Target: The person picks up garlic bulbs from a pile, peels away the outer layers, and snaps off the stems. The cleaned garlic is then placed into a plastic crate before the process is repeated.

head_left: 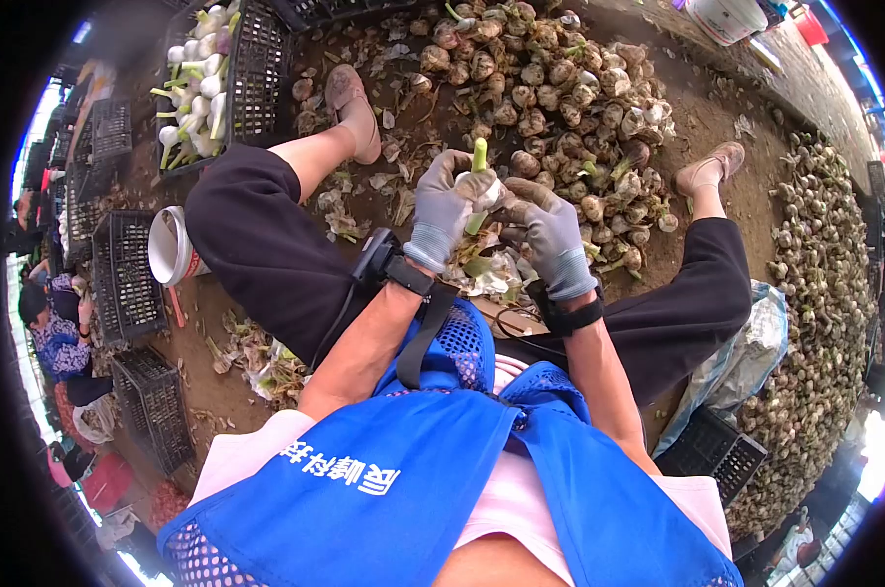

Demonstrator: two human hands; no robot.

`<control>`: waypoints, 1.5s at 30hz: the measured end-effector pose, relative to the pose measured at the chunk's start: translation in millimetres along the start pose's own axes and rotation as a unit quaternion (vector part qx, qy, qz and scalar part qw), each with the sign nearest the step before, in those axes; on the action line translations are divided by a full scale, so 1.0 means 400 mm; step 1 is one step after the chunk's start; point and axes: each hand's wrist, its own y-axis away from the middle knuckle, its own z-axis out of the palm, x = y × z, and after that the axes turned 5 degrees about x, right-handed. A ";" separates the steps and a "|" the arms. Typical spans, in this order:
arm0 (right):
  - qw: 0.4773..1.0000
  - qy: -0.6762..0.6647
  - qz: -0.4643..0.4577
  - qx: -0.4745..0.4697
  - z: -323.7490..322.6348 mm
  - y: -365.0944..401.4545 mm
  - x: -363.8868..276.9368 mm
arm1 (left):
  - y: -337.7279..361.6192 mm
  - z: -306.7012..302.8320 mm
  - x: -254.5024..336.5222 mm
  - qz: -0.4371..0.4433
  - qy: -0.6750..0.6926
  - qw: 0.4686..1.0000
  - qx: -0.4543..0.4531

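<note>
A garlic bulb (pixel 488 199) with a short, thick green stem pointing away from me is between my two gloved hands. My left hand (pixel 437 207) is closed round it at the base of the stem. On the bulb's other side, my right hand (pixel 552 227) has its fingers bent against it; the fingertips partly hide the bulb. Both gloves are grey and dirt-stained. Loose garlic skins and leaf scraps (pixel 496 272) lie below my hands. Just beyond them spreads a heap of unpeeled, soil-covered garlic (pixel 560 93).
A black crate (pixel 257 73) at upper left stands beside cleaned white garlic (pixel 203 88). A white bucket (pixel 172 245) and more black crates (pixel 130 274) are on the left. A long garlic pile (pixel 819 323) and a plastic sack (pixel 746 342) lie right. Another person (pixel 56 328) sits far left.
</note>
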 end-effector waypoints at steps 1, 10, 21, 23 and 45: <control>0.986 0.102 -0.124 0.035 0.004 -0.002 0.004 | 0.000 0.008 -0.007 0.035 -0.036 0.999 -0.001; 0.974 0.162 -0.125 0.099 -0.091 -0.121 0.184 | 0.024 0.007 0.047 0.061 0.144 0.987 -0.045; 0.969 0.172 -0.172 -0.032 0.013 0.003 -0.011 | 0.008 -0.034 0.025 0.031 0.134 0.988 -0.070; 0.931 0.190 -0.311 -0.027 0.017 -0.057 0.075 | 0.002 -0.017 -0.027 0.045 -0.077 0.995 -0.055; 0.998 0.044 -0.038 0.028 0.093 -0.031 -0.059 | -0.046 -0.022 0.001 0.004 0.200 0.980 0.021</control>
